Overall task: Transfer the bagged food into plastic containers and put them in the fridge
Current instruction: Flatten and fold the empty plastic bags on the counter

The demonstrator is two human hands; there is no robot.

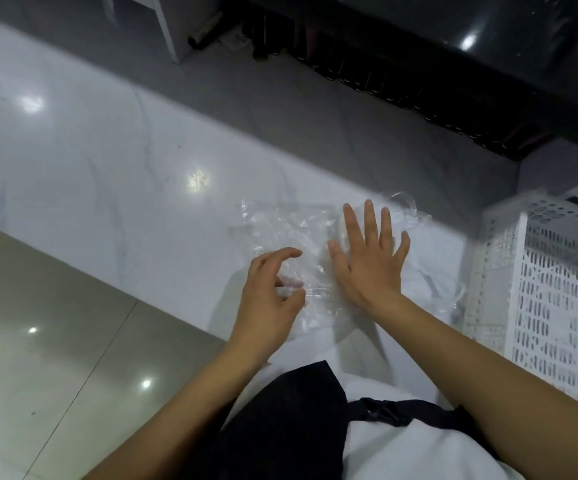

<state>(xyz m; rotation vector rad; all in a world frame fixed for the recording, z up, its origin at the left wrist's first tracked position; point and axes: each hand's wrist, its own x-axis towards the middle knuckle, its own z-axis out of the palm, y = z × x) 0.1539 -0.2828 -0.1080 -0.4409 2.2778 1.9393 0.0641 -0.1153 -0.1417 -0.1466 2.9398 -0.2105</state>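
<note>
A clear, crumpled plastic bag point(287, 226) lies flat on the white marble counter point(107, 188). My right hand point(367, 251) presses down on the bag's right part with its fingers straight and spread. My left hand point(273, 289) is at the bag's near left edge with curled fingers that pinch the plastic film. I see no food inside the bag. No plastic containers or fridge are in view.
A white perforated basket point(557, 289) stands on the counter at the right, close to my right arm. A dark glossy surface point(488, 36) runs along the back behind a grey strip. Tiled floor point(38, 341) lies to the lower left.
</note>
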